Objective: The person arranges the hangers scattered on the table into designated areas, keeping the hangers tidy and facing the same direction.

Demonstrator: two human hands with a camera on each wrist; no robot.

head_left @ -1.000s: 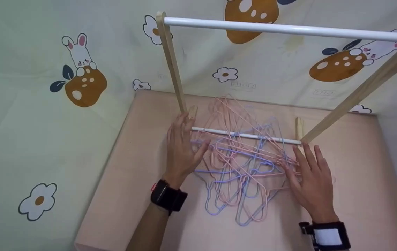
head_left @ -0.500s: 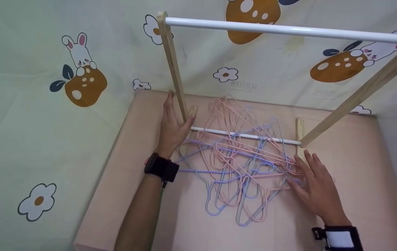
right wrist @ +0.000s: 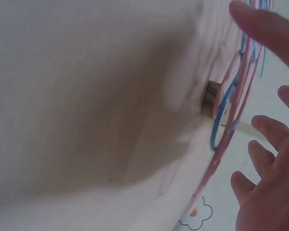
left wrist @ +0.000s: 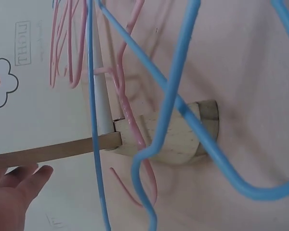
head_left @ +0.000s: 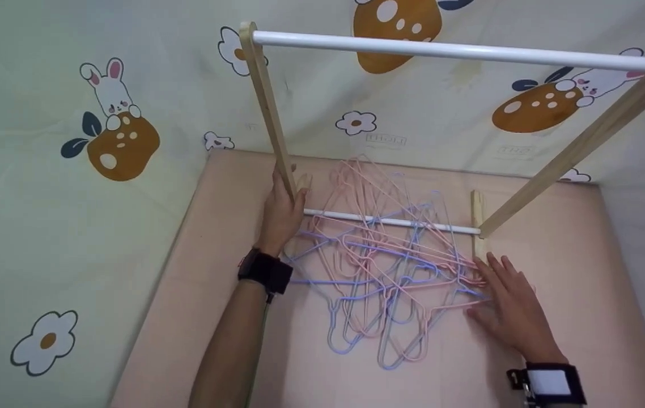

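Observation:
A rack with wooden posts and white rods stands on the pink surface. Its left wooden post (head_left: 266,107) passes between the thumb and fingers of my left hand (head_left: 281,221), which holds it near the base. In the left wrist view, fingertips (left wrist: 41,175) lie along the post's edge. Tangled pink, blue and grey hangers (head_left: 395,290) lie in a heap over the lower white rod (head_left: 339,215). My right hand (head_left: 514,309) is at the heap's right side, fingers extended and slightly spread; the hangers' right ends partly disappear under it.
The upper white rod (head_left: 458,52) spans the rack high above the heap. On the right, a slanting wooden post (head_left: 572,156) meets a wooden foot (head_left: 478,207). A cloth wall (head_left: 147,226) with rabbit and flower prints borders the pink surface (head_left: 186,317).
My left hand has moved left off the hangers to the left post and taken hold of it. My right hand has shifted slightly down and right. The hangers keep nearly the same layout.

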